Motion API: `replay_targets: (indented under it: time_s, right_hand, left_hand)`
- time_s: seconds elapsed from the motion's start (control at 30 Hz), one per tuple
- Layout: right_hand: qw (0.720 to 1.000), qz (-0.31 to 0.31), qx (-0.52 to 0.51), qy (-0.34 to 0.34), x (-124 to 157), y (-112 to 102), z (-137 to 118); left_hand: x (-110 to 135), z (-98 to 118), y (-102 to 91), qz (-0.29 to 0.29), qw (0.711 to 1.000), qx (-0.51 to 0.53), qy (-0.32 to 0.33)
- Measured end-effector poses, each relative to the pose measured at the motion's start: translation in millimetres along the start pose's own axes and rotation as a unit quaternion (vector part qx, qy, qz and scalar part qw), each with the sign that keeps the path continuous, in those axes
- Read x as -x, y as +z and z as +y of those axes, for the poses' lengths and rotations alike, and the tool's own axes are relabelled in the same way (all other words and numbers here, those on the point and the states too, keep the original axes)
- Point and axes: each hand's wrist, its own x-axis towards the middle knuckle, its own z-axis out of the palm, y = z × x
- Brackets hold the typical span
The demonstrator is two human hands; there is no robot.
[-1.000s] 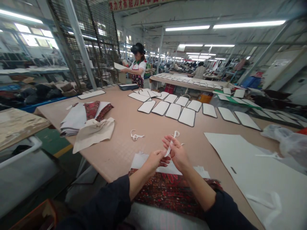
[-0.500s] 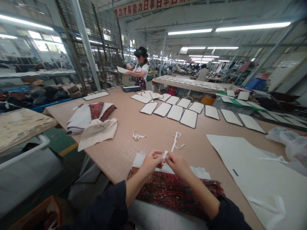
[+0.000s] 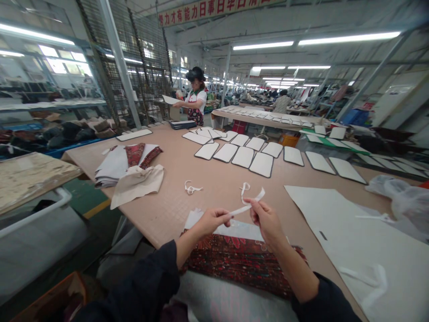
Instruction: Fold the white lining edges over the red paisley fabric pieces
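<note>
One white strip is pinched between the closed fingers of the left hand and right hand.

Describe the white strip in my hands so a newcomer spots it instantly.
Start at the big tan table, find the red patterned fabric at its near side. Near the fabric's far edge, the left hand and right hand hold the white strip. It runs nearly straight, unlike the curled strip lying farther left.

Left grip and right grip pinched, both forearms angled inward
</note>
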Motion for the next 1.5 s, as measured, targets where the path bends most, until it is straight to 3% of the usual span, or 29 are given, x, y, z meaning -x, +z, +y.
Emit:
replay_targets:
  time_s: [0.13, 0.27, 0.4, 0.5, 0.67, 0.83, 1.03, 1.5]
  right_hand:
    - [0.993, 0.114, -0.039, 0.001, -19, -41, 18]
    - [0.987, 0.151, -0.014, 0.043, -26, -79, 51]
    - [0.983, 0.115, 0.105, 0.092, -19, -107, 79]
    - [0.953, 0.071, 0.272, 0.110, -13, -119, 89]
    - [0.878, 0.017, 0.470, 0.083, -6, -121, 92]
    - [0.844, -0.018, 0.526, 0.098, -3, -112, 93]
    - [0.832, -0.026, 0.545, 0.099, -4, -111, 98]
    - [0.823, -0.012, 0.555, 0.117, -9, -109, 97]
  left_hand:
    - [-10, -19, -40.7, 0.037, 0.996, 0.019, -0.081]
    - [-15, -41, -77.4, 0.098, 0.983, -0.039, -0.150]
    - [-15, -60, -91.7, 0.130, 0.967, -0.101, -0.195]
    - [-14, -72, -91.1, 0.149, 0.955, -0.140, -0.214]
    - [-14, -83, -91.0, 0.152, 0.949, -0.203, -0.188]
    - [-18, -93, -94.6, 0.177, 0.925, -0.308, -0.139]
    - [-16, -101, -88.9, 0.200, 0.894, -0.376, -0.137]
    - [-17, -80, -75.2, 0.179, 0.855, -0.448, -0.192]
